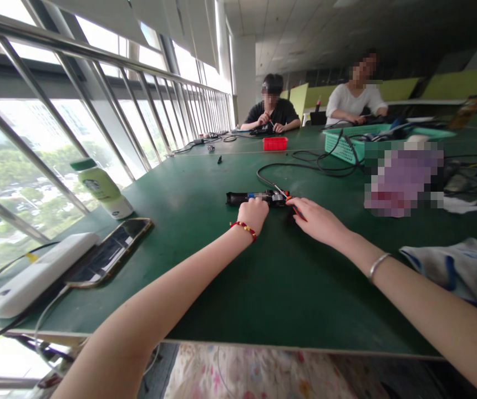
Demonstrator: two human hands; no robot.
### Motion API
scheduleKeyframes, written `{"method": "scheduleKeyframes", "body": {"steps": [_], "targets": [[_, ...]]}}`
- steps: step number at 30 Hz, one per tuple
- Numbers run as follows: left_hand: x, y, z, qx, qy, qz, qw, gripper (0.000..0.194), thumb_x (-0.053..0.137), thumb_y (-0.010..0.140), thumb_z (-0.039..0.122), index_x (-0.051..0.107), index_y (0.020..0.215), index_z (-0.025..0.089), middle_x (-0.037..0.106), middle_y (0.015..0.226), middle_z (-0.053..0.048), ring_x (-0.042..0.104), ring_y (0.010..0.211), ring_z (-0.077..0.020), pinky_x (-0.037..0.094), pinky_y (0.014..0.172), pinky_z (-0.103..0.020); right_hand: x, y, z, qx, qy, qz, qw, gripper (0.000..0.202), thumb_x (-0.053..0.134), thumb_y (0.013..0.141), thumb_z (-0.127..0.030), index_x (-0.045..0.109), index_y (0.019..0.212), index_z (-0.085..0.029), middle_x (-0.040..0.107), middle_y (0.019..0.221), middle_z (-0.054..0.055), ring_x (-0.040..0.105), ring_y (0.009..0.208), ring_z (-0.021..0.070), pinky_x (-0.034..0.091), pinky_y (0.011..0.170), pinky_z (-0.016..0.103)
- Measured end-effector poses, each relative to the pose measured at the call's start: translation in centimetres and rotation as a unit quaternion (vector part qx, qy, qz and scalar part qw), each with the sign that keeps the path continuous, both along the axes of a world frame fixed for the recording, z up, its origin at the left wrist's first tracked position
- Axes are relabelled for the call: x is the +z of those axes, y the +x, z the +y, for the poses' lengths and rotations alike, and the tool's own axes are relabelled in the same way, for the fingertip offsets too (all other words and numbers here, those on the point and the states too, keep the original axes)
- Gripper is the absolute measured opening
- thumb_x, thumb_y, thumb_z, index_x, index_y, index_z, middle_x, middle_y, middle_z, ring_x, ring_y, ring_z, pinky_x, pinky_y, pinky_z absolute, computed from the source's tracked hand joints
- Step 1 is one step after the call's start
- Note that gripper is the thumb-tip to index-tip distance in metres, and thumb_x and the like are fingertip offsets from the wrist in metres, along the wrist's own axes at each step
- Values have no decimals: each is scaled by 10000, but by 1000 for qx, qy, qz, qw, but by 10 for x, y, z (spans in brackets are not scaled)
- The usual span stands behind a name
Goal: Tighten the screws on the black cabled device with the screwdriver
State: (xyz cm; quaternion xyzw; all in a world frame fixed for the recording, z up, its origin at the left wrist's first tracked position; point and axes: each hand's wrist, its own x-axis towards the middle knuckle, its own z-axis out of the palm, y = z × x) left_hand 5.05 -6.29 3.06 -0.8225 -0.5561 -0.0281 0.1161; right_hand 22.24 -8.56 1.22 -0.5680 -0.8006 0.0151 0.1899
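A black elongated device (236,198) lies across the middle of the green table, a black cable running from its right part. My left hand (254,214) is closed on the near side of the device, its fingers curled over the edge. In my right hand (311,218) is a screwdriver (298,211) with an orange and black handle, and its metal shaft points up and left over the device's right end. Where the screwdriver's tip touches is too small to make out.
On the left are a green-capped bottle (102,189), a phone (111,254) and a white power strip (34,277). A red tray (275,144) and a green basket (344,147) stand farther back. A cloth (458,266) lies right. Two people sit at the far side.
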Motion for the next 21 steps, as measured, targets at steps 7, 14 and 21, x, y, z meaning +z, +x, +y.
{"method": "scheduleKeyframes", "body": {"steps": [7, 14, 21], "targets": [[-7, -21, 22, -24, -4, -22, 999, 301, 415, 864, 45, 617, 1056, 158, 618, 1114, -133, 581, 1095, -243, 541, 804, -331, -7, 6, 10, -28, 37, 77, 996, 364, 436, 840, -182, 505, 1198, -198, 605, 1170, 111, 611, 1012, 246, 487, 863, 381], [-10, -29, 33, -13, 5, -26, 1000, 298, 385, 865, 64, 613, 1030, 161, 610, 1101, -120, 577, 1081, -237, 531, 782, -313, -6, -1, 6, -4, 8, 92, 996, 358, 421, 850, -176, 508, 1197, -181, 596, 1211, 121, 599, 1054, 250, 463, 912, 397], [-10, -39, 38, 9, 9, -57, 998, 250, 450, 816, 93, 626, 981, 159, 639, 1047, -112, 603, 1024, -237, 519, 783, -319, -5, -12, -1, 11, -13, 171, 985, 342, 453, 836, -184, 515, 1172, -196, 639, 1121, 104, 628, 988, 223, 472, 885, 380]]}}
